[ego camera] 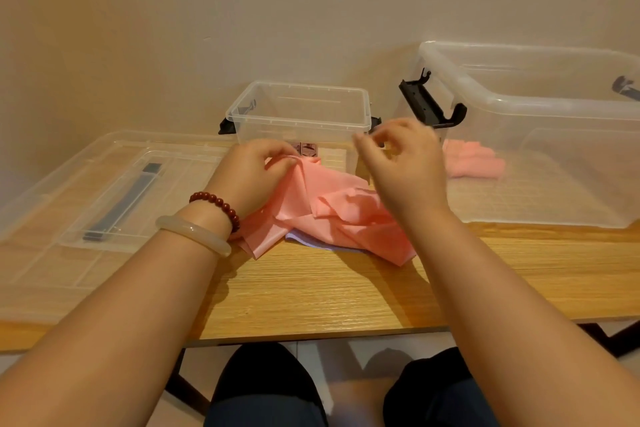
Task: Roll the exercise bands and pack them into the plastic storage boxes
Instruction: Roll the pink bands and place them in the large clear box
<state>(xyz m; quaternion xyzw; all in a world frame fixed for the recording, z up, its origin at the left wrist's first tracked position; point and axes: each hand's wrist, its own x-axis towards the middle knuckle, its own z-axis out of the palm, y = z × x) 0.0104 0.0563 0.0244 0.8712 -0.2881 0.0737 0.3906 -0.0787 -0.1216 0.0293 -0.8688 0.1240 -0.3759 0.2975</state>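
A crumpled pink exercise band (pixel 341 217) lies on the wooden counter (pixel 311 298), just in front of the small clear box (pixel 301 114). A pale purple band (pixel 313 242) peeks out from under its near edge. The left hand (pixel 254 178) pinches the pink band's far left edge with curled fingers. The right hand (pixel 407 165) hovers above the band's right side with loosely bent fingers; it is blurred, so I cannot tell whether it has hold of anything. A large clear box (pixel 485 88) stands at the right with its black latch (pixel 431 104) flipped up, and a rolled pink band (pixel 476 163) lies inside it. A clear lid (pixel 104 191) lies flat at the left. Bare wood runs between the band and the counter's near edge.
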